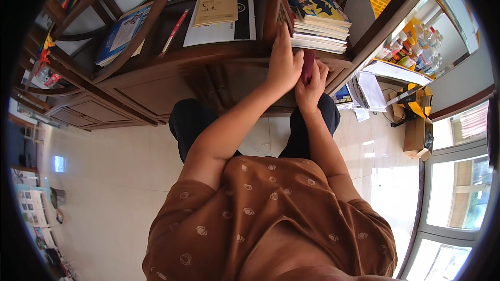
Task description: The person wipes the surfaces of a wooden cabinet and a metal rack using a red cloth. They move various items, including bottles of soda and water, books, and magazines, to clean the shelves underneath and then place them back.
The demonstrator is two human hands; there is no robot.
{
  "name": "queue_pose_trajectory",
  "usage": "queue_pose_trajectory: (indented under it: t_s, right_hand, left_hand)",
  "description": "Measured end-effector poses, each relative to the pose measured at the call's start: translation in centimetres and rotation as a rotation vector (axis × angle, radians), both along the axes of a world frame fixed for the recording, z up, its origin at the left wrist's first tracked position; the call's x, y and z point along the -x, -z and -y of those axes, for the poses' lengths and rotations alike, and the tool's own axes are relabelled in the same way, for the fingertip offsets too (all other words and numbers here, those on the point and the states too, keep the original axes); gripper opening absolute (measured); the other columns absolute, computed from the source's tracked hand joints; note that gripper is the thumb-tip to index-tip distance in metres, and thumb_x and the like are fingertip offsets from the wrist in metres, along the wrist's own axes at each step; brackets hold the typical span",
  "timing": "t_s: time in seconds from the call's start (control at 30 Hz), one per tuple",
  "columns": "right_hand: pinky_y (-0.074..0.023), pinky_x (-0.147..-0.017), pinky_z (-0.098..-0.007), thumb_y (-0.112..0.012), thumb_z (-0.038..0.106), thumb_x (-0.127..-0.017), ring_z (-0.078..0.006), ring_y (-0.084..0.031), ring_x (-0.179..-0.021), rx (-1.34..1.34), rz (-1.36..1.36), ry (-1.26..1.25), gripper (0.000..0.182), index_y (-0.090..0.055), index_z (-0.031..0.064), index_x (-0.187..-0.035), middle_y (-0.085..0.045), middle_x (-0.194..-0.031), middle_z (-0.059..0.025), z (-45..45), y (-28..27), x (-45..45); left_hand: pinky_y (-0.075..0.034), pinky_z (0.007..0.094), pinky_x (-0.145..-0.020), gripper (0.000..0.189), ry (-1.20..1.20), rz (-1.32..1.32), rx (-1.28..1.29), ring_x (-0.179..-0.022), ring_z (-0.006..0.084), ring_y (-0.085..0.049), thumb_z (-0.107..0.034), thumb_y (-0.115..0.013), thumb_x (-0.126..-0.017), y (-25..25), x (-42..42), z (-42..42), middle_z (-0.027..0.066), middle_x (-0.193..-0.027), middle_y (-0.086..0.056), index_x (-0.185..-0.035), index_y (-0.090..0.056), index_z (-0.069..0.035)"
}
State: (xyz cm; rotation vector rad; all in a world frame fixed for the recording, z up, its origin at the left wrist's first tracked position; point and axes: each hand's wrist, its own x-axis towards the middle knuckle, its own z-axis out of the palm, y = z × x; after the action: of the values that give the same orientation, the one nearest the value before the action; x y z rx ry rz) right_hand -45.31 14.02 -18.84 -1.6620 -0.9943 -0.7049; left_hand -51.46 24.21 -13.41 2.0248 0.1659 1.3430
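In the head view my right hand (311,88) grips a small dark red item (308,64), possibly folded cloth, in front of the shelf's right compartment. Close on its left, my left hand (284,64) reaches up with extended fingers, its thumb apart from them and beside the dark red item. Those fingertips are by the shelf's wooden post (272,8) and the left side of a book stack (320,35); whether they touch is unclear. A colourful illustrated book (317,2) tops the stack.
Left of the post, a tan booklet (216,8) lies on a white-and-black one (218,36), beside a red strip-like item (174,33) and blue books (124,33). Cabinet doors (144,93) are below. Rightward stand plastic bottles (425,47), loose papers (369,91) and a cardboard box (418,138).
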Motion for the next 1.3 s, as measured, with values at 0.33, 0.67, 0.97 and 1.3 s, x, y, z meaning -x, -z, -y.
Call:
queue_pose_trajectory:
  t_s: [0.33,0.67,0.97,1.3]
  right_hand:
    - [-0.0458,-0.096,-0.0428,-0.074,0.001,-0.067,-0.0376,-0.055,-0.111,-0.159,0.364,-0.024,0.061,-0.064,0.0055,-0.126,-0.058,-0.119,-0.0185,-7.8,-16.1,4.6]
    - [-0.0489,-0.089,-0.0441,-0.075,0.002,-0.065,-0.0354,-0.056,-0.105,0.212,0.239,0.107,0.061,-0.067,0.0123,-0.124,-0.056,-0.113,-0.012,-8.5,-4.1,9.2]
    - [-0.0541,-0.081,-0.0419,-0.075,0.004,-0.067,-0.0338,-0.062,-0.096,0.155,0.067,-0.015,0.056,-0.067,0.0101,-0.123,-0.059,-0.107,-0.0108,-13.0,-7.6,15.2]
    - [-0.0535,-0.077,-0.0443,-0.074,0.004,-0.066,-0.0348,-0.062,-0.092,0.354,0.197,-0.301,0.053,-0.068,0.0119,-0.119,-0.059,-0.103,-0.0117,-16.5,-1.2,23.1]
  left_hand:
    - [-0.047,0.0461,-0.095,0.026,-0.495,-0.025,-0.498,-0.107,0.0361,-0.062,-0.017,-0.07,-0.087,-2.6,13.2,-11.3,0.0171,-0.108,-0.068,-0.107,-0.07,0.0]
    - [-0.028,0.0471,-0.118,0.062,-0.505,-0.375,-0.551,-0.137,0.0345,-0.047,-0.034,-0.074,-0.085,1.3,16.1,-12.2,0.0218,-0.14,-0.057,-0.132,-0.057,0.004]
    - [-0.033,0.0503,-0.117,0.049,-0.199,-0.21,-0.481,-0.135,0.0379,-0.048,-0.01,-0.07,-0.082,2.5,21.5,-10.6,0.0229,-0.132,-0.06,-0.127,-0.06,0.003]
    - [-0.053,0.041,-0.086,0.014,-0.291,0.203,-0.328,-0.094,0.0334,-0.065,0.0,-0.066,-0.082,-3.4,33.6,-15.9,0.0133,-0.097,-0.069,-0.095,-0.071,-0.003]
